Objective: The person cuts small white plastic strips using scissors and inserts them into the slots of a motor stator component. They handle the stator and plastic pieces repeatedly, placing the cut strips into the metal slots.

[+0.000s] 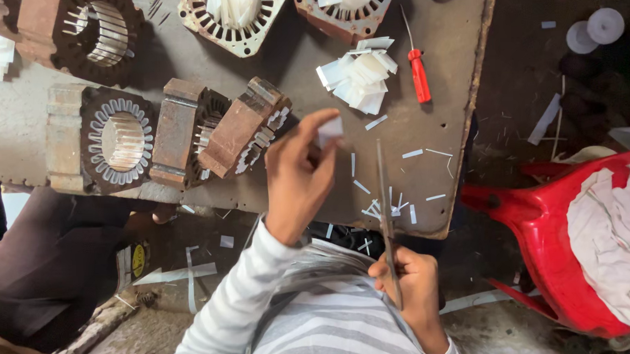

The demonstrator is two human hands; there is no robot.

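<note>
Fingers point(319, 143) of the left hand point(297, 177) pinch a small white paper slip point(329, 130) above the surface point(424, 117), just right of the stators point(219, 131); the right hand point(411, 278) is closed round scissors point(385, 216), blades pointing away over the surface edge. Done, by the look of it: a pile of cut slips point(360, 74) beside a red screwdriver point(417, 72), offcuts point(400, 205) scattered near the blades, white liners showing in several stator slots. Left, seemingly: the rusty stator point(93, 31) at top left shows bare slots; a red chair point(540, 225) stands at right.
</note>
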